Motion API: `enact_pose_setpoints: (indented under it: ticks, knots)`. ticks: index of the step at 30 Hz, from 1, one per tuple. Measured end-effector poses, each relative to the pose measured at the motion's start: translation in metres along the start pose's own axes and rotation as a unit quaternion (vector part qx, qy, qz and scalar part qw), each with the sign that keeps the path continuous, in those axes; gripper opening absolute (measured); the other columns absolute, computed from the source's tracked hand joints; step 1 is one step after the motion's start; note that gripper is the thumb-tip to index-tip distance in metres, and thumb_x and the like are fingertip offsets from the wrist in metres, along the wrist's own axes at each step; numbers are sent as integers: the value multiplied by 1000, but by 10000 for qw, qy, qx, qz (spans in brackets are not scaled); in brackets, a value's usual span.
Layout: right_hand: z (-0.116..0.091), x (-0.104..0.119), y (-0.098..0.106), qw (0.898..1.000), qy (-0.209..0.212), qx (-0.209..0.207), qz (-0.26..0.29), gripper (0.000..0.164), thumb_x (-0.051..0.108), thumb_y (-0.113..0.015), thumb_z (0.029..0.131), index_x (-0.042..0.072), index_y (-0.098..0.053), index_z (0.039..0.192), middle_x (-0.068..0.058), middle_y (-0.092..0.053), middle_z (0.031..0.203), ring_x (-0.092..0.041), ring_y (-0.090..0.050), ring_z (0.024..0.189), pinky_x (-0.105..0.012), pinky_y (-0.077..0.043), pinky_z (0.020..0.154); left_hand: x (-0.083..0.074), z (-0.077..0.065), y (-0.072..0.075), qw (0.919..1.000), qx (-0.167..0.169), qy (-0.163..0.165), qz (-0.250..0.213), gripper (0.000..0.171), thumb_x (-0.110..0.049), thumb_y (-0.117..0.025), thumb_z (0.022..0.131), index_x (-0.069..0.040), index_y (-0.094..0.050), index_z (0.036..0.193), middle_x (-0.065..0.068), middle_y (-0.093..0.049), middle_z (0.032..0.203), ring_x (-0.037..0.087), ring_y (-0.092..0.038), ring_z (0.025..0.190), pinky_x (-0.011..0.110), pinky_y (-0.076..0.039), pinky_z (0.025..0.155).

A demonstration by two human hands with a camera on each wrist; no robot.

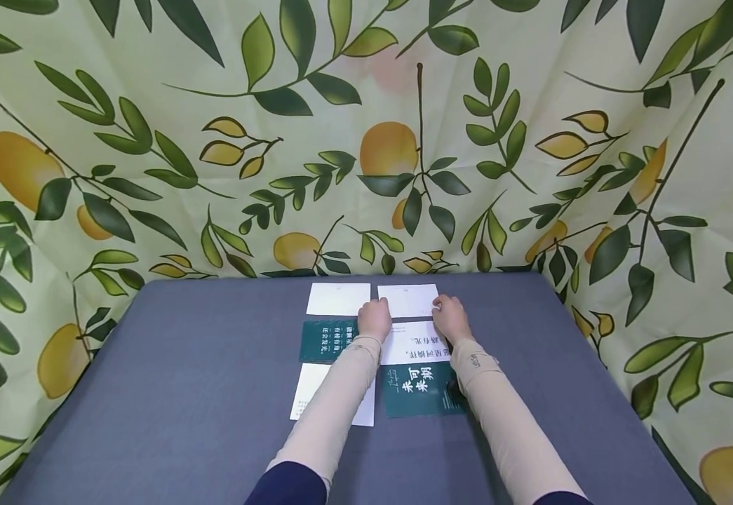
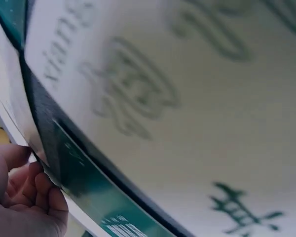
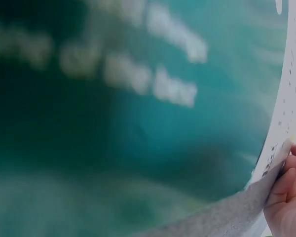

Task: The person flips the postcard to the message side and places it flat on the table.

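At the far side of the table, my left hand (image 1: 375, 320) and right hand (image 1: 451, 319) pinch the side edges of a white card (image 1: 407, 298). Thumb and curled fingers (image 2: 42, 185) meet at a card edge in the left wrist view. In the right wrist view, the fingertips (image 3: 285, 183) grip the edge of a white card with small print. Just nearer than the hands lies a white card with dark lettering (image 1: 413, 344). Below that is a green card with white lettering (image 1: 419, 389), partly covered by my right forearm.
To the left, a blank-looking white card (image 1: 339, 299), a green card with lettering (image 1: 322, 341) and another white card (image 1: 308, 386) form a second column, the latter two partly behind my left sleeve. Grey cloth covers the table (image 1: 183, 393). A leaf-patterned curtain (image 1: 341, 140) stands behind.
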State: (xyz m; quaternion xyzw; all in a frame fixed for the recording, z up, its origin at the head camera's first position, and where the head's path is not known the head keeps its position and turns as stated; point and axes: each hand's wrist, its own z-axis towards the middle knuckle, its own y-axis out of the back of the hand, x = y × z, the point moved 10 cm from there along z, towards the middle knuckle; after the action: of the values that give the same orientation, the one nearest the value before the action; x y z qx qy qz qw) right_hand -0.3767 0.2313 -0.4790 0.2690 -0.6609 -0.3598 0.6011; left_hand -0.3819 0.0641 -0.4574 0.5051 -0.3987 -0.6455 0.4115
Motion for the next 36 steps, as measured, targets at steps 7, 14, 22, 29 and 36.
enact_pose_setpoints:
  ticks: [7, 14, 22, 29, 36]
  knots:
    - [-4, 7, 7, 9996, 165, -197, -121, 23, 7, -49, 92, -5, -59, 109, -22, -56, 104, -33, -55, 92, -46, -46, 83, 4, -1, 5, 9987, 84, -307, -387, 20, -18, -59, 89, -5, -68, 101, 14, -67, 96, 28, -58, 88, 38, -44, 77]
    - [-8, 24, 19, 9978, 432, -467, 182, 24, 13, -48, 94, -1, -62, 107, -15, -53, 94, -25, -51, 80, -35, -42, 70, 1, 0, 31, 9944, -38, -554, -894, 22, -19, -57, 91, -7, -67, 106, 12, -63, 105, 27, -48, 95, 39, -32, 79]
    - [-17, 62, 26, 9915, 971, -679, 530, 26, 18, -52, 93, 3, -63, 110, -12, -56, 99, -24, -55, 87, -35, -46, 73, 9, -4, 56, 9897, -93, -336, -1388, 29, -27, -56, 91, -9, -65, 112, 12, -59, 108, 29, -39, 106, 46, -26, 87]
    - [-33, 89, 24, 9851, 1185, -548, 1121, 34, 20, -58, 91, 3, -58, 119, -12, -55, 101, -24, -53, 90, -33, -45, 74, 27, -15, 85, 9780, -503, -239, -2011, 30, -26, -59, 89, -9, -64, 113, 13, -56, 114, 31, -38, 109, 50, -22, 90]
    - [-47, 102, 16, 9791, 1070, -237, 1714, 45, 21, -60, 89, 2, -48, 128, -16, -53, 111, -29, -54, 98, -39, -47, 81, 52, -29, 100, 9752, -555, -18, -2141, 36, -29, -59, 90, -11, -59, 121, 14, -50, 125, 33, -34, 116, 50, -21, 92]
